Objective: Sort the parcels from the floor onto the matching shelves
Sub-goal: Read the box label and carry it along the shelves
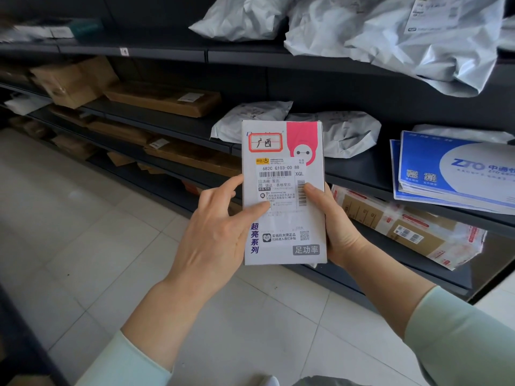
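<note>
A white parcel (pixel 283 192) stands upright in mid-air in front of the dark shelving (pixel 172 54), its printed label facing the camera. Both hands hold it. The right hand (pixel 338 227) wraps the right edge from behind, thumb pressed on the label beside a vertical barcode. The left hand (pixel 220 232) touches the left edge, thumb across the lower label and forefinger stretched up along the side; its other fingers lie behind the parcel, so how firmly they close cannot be told.

The parcel's top edge overlaps the front lip of the middle shelf, where grey bags (pixel 328 132) lie just behind it. To the right on that shelf a stack of blue envelopes (pixel 457 174) overhangs the lip. Below them a taped carton (pixel 404 224) sits near the shelf front. On the top shelf crumpled grey mailers (pixel 390 37) spill over the edge. Brown boxes (pixel 164 98) line the shelves to the left, probably flat cartons, though blur hides detail.

The tiled floor (pixel 83 218) lies open left of and below the hands.
</note>
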